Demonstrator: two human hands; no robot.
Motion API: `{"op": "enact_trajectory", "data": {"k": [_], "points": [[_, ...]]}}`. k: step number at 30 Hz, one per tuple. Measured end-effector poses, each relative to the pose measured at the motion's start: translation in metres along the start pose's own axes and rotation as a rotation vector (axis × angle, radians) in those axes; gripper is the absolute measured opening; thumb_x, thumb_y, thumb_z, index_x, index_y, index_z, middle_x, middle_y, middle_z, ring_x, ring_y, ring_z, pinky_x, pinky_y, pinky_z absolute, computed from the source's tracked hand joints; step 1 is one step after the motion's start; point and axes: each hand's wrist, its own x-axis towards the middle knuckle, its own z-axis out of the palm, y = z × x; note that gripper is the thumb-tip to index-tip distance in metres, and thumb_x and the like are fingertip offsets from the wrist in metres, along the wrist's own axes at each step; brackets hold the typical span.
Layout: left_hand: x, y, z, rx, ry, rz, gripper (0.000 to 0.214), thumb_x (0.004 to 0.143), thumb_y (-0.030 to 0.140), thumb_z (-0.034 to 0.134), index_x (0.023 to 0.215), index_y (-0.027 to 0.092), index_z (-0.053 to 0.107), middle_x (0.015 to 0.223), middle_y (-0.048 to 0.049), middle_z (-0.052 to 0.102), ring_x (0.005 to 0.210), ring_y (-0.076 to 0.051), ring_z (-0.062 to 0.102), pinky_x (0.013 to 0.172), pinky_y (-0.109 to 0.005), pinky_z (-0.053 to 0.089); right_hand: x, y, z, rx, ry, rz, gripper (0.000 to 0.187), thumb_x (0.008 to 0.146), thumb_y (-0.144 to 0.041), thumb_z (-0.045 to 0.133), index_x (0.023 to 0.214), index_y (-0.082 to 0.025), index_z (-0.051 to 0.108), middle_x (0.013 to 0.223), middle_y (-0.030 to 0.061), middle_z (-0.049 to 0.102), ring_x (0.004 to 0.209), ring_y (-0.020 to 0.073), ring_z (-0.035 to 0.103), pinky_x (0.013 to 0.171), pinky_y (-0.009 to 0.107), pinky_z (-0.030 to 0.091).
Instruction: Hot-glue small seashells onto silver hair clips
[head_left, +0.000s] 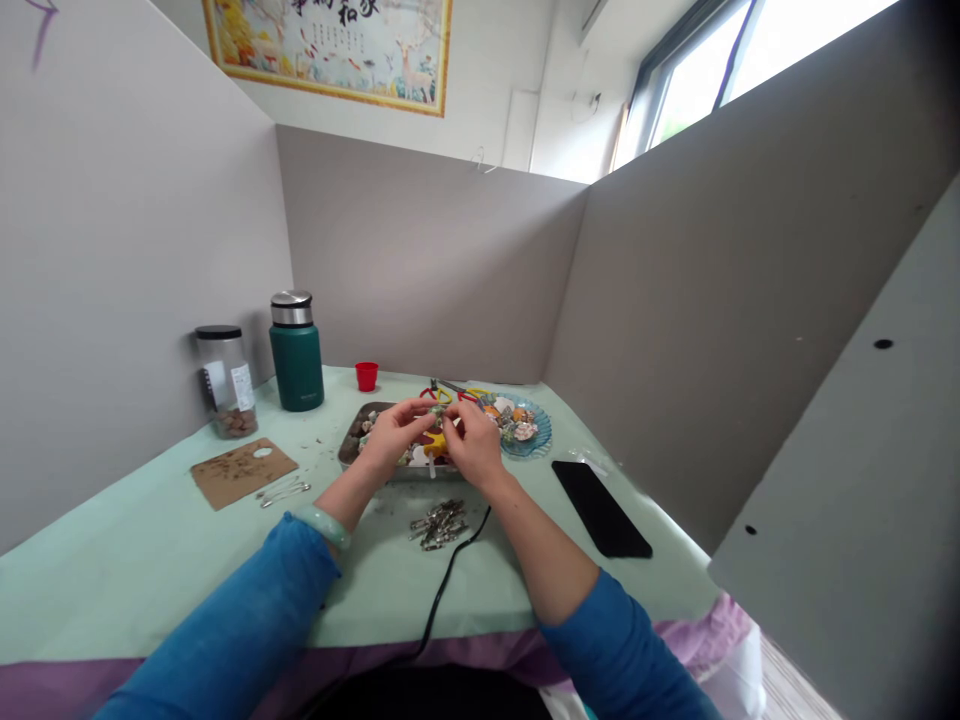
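My left hand (397, 433) and my right hand (474, 440) meet above a metal tray (347, 445). Their fingertips pinch a small greenish piece (437, 411) between them; its exact kind is too small to make out. Just beneath, a yellow tool with a pale tip, resembling a glue gun (435, 443), lies at the tray, partly hidden by my hands. Small light-coloured pieces fill parts of the tray. In front of it is a pile of small metal clips or pins (439, 525). A blue plate (546, 432) with several flower-like pieces stands beyond my right hand.
Pliers (465, 394) with red and yellow handles lie behind the tray, near a red cup (367, 376). On the left are a green bottle (296, 360), a jar (226, 385), cardboard (244, 472) and safety pins (285, 491). A black phone (600, 508) and cord (444, 585) lie nearer.
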Motion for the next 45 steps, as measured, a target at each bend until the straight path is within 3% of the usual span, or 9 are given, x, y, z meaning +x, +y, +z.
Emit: {"op": "enact_trajectory", "data": {"k": [9, 15, 21, 28, 32, 37, 39, 42, 45], "points": [[0.006, -0.001, -0.006, -0.094, 0.133, -0.115, 0.045, 0.063, 0.033, 0.077, 0.102, 0.014, 0.064, 0.079, -0.0042, 0.066, 0.069, -0.017, 0.066, 0.062, -0.029, 0.054, 0.001, -0.001, -0.002, 0.095, -0.066, -0.017, 0.010, 0.086, -0.023, 0.049, 0.082, -0.018, 0.056, 0.073, 0.0005, 0.058, 0.058, 0.0110, 0.050, 0.058, 0.023, 0.038], [0.012, 0.000, -0.015, -0.147, 0.226, -0.061, 0.042, 0.064, 0.030, 0.074, 0.102, 0.014, 0.063, 0.072, -0.0021, 0.065, 0.063, -0.014, 0.063, 0.058, -0.025, 0.051, 0.000, -0.027, -0.013, 0.222, -0.210, -0.333, 0.006, 0.085, -0.018, 0.049, 0.086, -0.019, 0.055, 0.095, 0.0059, 0.061, 0.074, 0.0124, 0.054, 0.065, 0.024, 0.043], [0.015, -0.003, -0.022, -0.155, 0.304, -0.032, 0.043, 0.065, 0.031, 0.074, 0.104, 0.017, 0.063, 0.074, -0.0019, 0.065, 0.063, -0.015, 0.064, 0.058, -0.026, 0.051, -0.004, -0.049, -0.010, -0.069, -0.460, -0.729, 0.010, 0.083, -0.016, 0.052, 0.080, -0.020, 0.061, 0.099, 0.0053, 0.062, 0.089, 0.0180, 0.049, 0.082, 0.035, 0.037], [0.014, -0.002, -0.020, -0.146, 0.278, -0.012, 0.041, 0.066, 0.030, 0.073, 0.103, 0.015, 0.063, 0.077, -0.0026, 0.063, 0.061, -0.013, 0.062, 0.056, -0.025, 0.052, -0.014, -0.056, -0.002, -0.271, -0.770, -0.858, 0.014, 0.080, -0.016, 0.059, 0.068, -0.019, 0.065, 0.079, 0.0049, 0.062, 0.087, 0.0203, 0.045, 0.083, 0.038, 0.031], [0.013, 0.002, -0.018, -0.170, 0.255, -0.033, 0.040, 0.066, 0.028, 0.073, 0.103, 0.015, 0.063, 0.075, -0.0025, 0.064, 0.059, -0.012, 0.062, 0.056, -0.024, 0.052, -0.007, -0.046, -0.009, -0.030, -0.708, -0.711, 0.016, 0.088, -0.023, 0.054, 0.081, -0.021, 0.068, 0.083, 0.0031, 0.067, 0.085, 0.0169, 0.051, 0.080, 0.032, 0.036], [0.012, 0.002, -0.017, -0.171, 0.226, -0.064, 0.040, 0.066, 0.028, 0.072, 0.102, 0.014, 0.063, 0.072, -0.0027, 0.065, 0.060, -0.014, 0.063, 0.057, -0.025, 0.052, 0.011, -0.004, -0.021, -0.062, -0.347, -0.147, 0.023, 0.093, -0.027, 0.046, 0.090, -0.018, 0.067, 0.091, 0.0059, 0.068, 0.087, 0.0155, 0.057, 0.082, 0.027, 0.040], [0.012, 0.002, -0.017, -0.167, 0.229, -0.074, 0.040, 0.066, 0.029, 0.072, 0.102, 0.014, 0.062, 0.073, -0.0026, 0.065, 0.060, -0.014, 0.064, 0.057, -0.025, 0.052, 0.014, 0.011, -0.020, -0.254, -0.432, -0.017, 0.017, 0.085, -0.028, 0.057, 0.095, -0.019, 0.068, 0.098, 0.0068, 0.067, 0.097, 0.0201, 0.056, 0.085, 0.030, 0.039], [0.012, 0.002, -0.016, -0.167, 0.232, -0.079, 0.041, 0.065, 0.029, 0.072, 0.101, 0.014, 0.063, 0.074, -0.0025, 0.065, 0.059, -0.014, 0.064, 0.056, -0.025, 0.052, 0.014, 0.023, -0.013, -0.429, -0.678, 0.173, 0.037, 0.072, -0.035, 0.069, 0.107, -0.022, 0.066, 0.106, 0.0085, 0.066, 0.094, 0.0232, 0.059, 0.076, 0.029, 0.041], [0.011, 0.004, -0.015, -0.168, 0.230, -0.081, 0.039, 0.065, 0.029, 0.072, 0.100, 0.014, 0.063, 0.075, -0.0032, 0.065, 0.059, -0.014, 0.063, 0.055, -0.025, 0.052, 0.013, 0.023, -0.007, -0.488, -0.738, 0.246, 0.040, 0.071, -0.037, 0.068, 0.108, -0.024, 0.065, 0.109, 0.0084, 0.064, 0.088, 0.0217, 0.061, 0.068, 0.027, 0.039]]}}
